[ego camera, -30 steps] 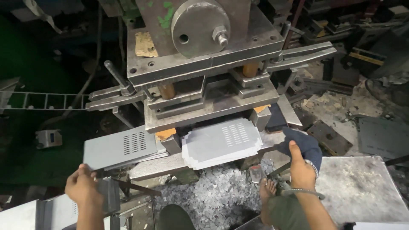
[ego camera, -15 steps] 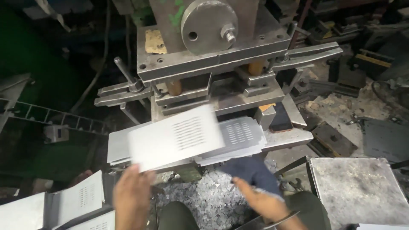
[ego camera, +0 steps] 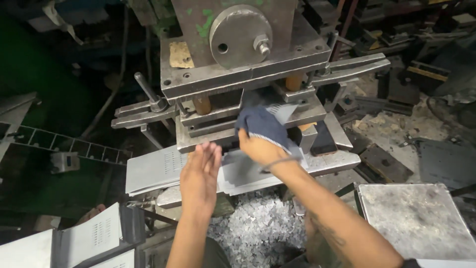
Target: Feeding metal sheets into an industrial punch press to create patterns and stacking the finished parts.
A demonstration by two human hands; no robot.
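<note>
My right hand (ego camera: 260, 146), its fingers wrapped in a dark blue cloth (ego camera: 260, 124), reaches into the gap of the heavy steel press (ego camera: 238, 74). It grips a grey metal sheet (ego camera: 243, 173) that lies on the press bed, and a corner of the sheet shows past the cloth. My left hand (ego camera: 201, 171) hovers just left of it, open with fingers spread, at the sheet's near edge and holding nothing.
A stack of perforated grey sheets (ego camera: 151, 171) rests left of the bed. More slotted sheets (ego camera: 94, 233) lie at the bottom left. Shiny metal scraps (ego camera: 258, 231) pile below the bed. A scuffed steel plate (ego camera: 416, 221) sits at the right, with clutter behind it.
My left hand carried a perforated sheet up to the press and has let go of it. My right hand rose from the lower right into the press gap.
</note>
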